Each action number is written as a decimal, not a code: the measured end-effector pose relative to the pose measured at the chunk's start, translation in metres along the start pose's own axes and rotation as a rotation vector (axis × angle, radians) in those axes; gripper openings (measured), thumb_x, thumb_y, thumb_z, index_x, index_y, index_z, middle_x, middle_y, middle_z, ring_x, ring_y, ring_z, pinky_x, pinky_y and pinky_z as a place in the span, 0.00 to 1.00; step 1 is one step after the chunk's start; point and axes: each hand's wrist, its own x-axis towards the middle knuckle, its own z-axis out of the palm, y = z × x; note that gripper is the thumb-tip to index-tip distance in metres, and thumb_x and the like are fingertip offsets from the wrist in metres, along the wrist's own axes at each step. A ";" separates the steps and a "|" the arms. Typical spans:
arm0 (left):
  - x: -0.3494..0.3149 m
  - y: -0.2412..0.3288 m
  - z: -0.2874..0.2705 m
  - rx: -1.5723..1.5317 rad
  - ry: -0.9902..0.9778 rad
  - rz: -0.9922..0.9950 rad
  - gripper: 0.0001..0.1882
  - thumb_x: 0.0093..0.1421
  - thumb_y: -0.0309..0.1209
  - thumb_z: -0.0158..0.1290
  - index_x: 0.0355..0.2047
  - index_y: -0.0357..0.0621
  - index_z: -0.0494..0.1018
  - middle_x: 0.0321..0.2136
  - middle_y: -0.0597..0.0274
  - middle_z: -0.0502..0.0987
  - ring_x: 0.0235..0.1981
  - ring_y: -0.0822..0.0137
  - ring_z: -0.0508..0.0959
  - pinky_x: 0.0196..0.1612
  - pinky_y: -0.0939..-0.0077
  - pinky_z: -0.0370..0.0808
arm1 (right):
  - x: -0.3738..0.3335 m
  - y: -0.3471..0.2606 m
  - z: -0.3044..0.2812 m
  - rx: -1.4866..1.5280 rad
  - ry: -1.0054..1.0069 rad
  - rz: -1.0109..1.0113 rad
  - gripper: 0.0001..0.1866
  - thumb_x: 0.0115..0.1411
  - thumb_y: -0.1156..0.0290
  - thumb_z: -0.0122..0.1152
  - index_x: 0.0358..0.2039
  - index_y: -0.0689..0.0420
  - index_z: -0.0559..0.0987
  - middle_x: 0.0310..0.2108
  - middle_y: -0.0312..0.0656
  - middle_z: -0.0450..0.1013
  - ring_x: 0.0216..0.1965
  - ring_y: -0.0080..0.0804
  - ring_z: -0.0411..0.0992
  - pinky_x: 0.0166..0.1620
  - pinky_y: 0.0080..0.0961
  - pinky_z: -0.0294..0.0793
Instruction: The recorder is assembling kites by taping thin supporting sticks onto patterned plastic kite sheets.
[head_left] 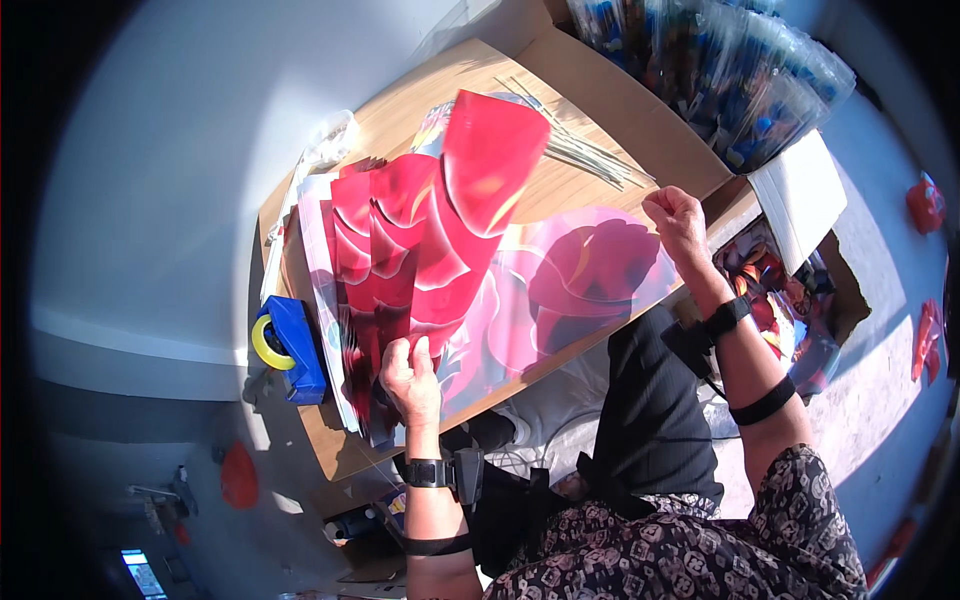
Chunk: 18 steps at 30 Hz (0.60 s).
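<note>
My left hand (410,382) is closed at the lower edge of a glossy red printed sheet (455,230) with a petal-like pattern. That sheet rises in a curve from the table, its far end lifted in the sunlight. More red sheets (352,225) stand in folds to its left, beside a stack with white edges. Beneath and to the right lies a pink printed sheet (510,310), crossed by dark shadows. My right hand (678,222) is held up past the right edge of the pink sheet, fingers pinched together; whatever they may hold cannot be made out.
A blue tape dispenser (300,350) with a yellow roll stands on the table's left edge. Several thin sticks (590,158) lie at the back of the wooden table (470,62). Clear-wrapped blue packages (740,70) fill the back right. An open box (775,285) holds colourful printed pieces.
</note>
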 end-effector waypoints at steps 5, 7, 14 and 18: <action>0.037 -0.034 -0.015 0.255 0.079 -0.086 0.11 0.55 0.27 0.57 0.24 0.34 0.68 0.17 0.46 0.71 0.18 0.51 0.68 0.26 0.61 0.68 | 0.031 -0.010 0.028 -0.295 -0.024 -0.125 0.06 0.50 0.70 0.63 0.28 0.57 0.79 0.27 0.45 0.74 0.34 0.42 0.75 0.37 0.34 0.73; 0.045 -0.053 -0.020 0.308 0.055 -0.146 0.09 0.54 0.26 0.58 0.25 0.34 0.70 0.17 0.47 0.73 0.18 0.52 0.71 0.27 0.63 0.69 | 0.041 -0.016 0.044 -0.352 -0.025 -0.169 0.06 0.50 0.69 0.62 0.28 0.56 0.79 0.28 0.45 0.74 0.36 0.42 0.74 0.38 0.35 0.73; 0.048 -0.071 -0.006 0.367 0.014 -0.211 0.10 0.52 0.29 0.59 0.29 0.38 0.71 0.22 0.46 0.76 0.25 0.46 0.76 0.32 0.55 0.70 | 0.071 -0.007 0.076 -0.568 -0.045 -0.361 0.04 0.52 0.71 0.54 0.27 0.55 0.77 0.30 0.47 0.72 0.37 0.46 0.71 0.41 0.40 0.70; 0.050 -0.075 -0.008 0.356 -0.029 -0.249 0.11 0.52 0.31 0.59 0.30 0.39 0.70 0.23 0.45 0.75 0.27 0.44 0.75 0.32 0.53 0.69 | 0.080 -0.002 0.082 -0.708 -0.073 -0.476 0.05 0.53 0.70 0.53 0.27 0.58 0.74 0.30 0.47 0.71 0.38 0.47 0.70 0.42 0.40 0.70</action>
